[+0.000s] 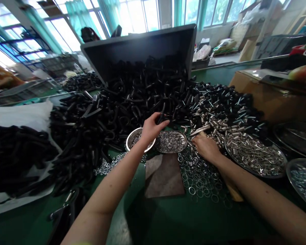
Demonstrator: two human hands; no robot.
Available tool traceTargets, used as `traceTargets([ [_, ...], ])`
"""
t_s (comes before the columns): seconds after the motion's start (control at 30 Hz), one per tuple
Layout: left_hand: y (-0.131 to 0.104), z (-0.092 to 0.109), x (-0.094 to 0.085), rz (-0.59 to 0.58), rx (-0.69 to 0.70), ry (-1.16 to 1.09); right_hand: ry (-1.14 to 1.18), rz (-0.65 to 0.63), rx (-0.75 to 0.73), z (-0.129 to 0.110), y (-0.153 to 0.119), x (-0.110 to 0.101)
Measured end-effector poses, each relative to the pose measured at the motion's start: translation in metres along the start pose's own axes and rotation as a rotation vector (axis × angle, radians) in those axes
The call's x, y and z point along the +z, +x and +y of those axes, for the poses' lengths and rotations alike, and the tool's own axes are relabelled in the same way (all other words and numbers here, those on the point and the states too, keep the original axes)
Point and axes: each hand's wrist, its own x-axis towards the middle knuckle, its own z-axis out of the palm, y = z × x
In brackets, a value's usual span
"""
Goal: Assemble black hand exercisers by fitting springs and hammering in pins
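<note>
My left hand (151,128) is above the two small metal dishes, its thumb and fingers closed around a black part (161,119) that the fingers partly hide. Beneath it, the round bowl (129,143) holds small shiny pieces, and the oval dish (185,142) beside it holds washer-like rings. My right hand (206,147) is closed around a hammer near its head. The hammer's flat metal head (200,130) shows beyond my fingers, and its wooden handle (233,189) runs out below my wrist. A brown metal plate (164,177) lies between my forearms.
Black curved parts (117,105) spill from a tilted grey bin (140,44). Loose rings (199,182) lie right of the plate. A tray of metal pins (257,156), another metal dish (304,182) and a cardboard box (265,97) stand right. A white sack (38,114) lies left.
</note>
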Motion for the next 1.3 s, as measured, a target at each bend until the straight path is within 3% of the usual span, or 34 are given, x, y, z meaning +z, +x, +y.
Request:
traceTargets([
  [0.1,-0.049,0.009,-0.035,0.169,-0.211,-0.414,-0.019,-0.027,0.011,-0.005,0.008,0.003],
  [0.2,-0.098,0.004,-0.063,0.353,-0.331,-0.665,-0.033,-0.058,0.025,-0.008,0.012,0.004],
  [0.33,-0.154,-0.012,-0.090,0.616,-0.421,-0.725,-0.049,-0.108,0.029,-0.010,0.016,0.005],
  [0.4,-0.179,-0.019,-0.099,0.659,-0.498,-0.692,-0.054,-0.141,0.044,-0.011,0.019,0.006],
  [0.47,-0.202,-0.026,-0.105,0.609,-0.573,-0.615,-0.054,-0.167,0.067,-0.013,0.020,0.007],
  [0.6,-0.234,-0.037,-0.104,0.344,-0.663,-0.227,-0.014,-0.150,0.121,-0.016,0.019,0.008],
  [0.73,-0.242,-0.046,-0.093,0.004,-0.597,0.394,0.029,-0.106,0.121,-0.017,0.014,0.010],
  [0.83,-0.240,-0.051,-0.085,-0.157,-0.538,0.711,0.100,-0.056,0.112,-0.015,0.010,0.011],
  [1.03,-0.236,-0.057,-0.085,-0.267,-0.463,0.841,0.355,0.062,0.069,-0.001,0.005,0.001],
  [1.13,-0.232,-0.056,-0.091,-0.295,-0.474,0.857,0.714,0.081,0.172,0.002,-0.004,-0.008],
  [1.23,-0.230,-0.050,-0.098,-0.239,-0.515,0.819,1.110,0.053,0.239,-0.004,-0.020,-0.016],
  [1.3,-0.230,-0.042,-0.099,-0.134,-0.586,0.649,1.311,0.024,0.227,-0.015,-0.035,-0.021],
])
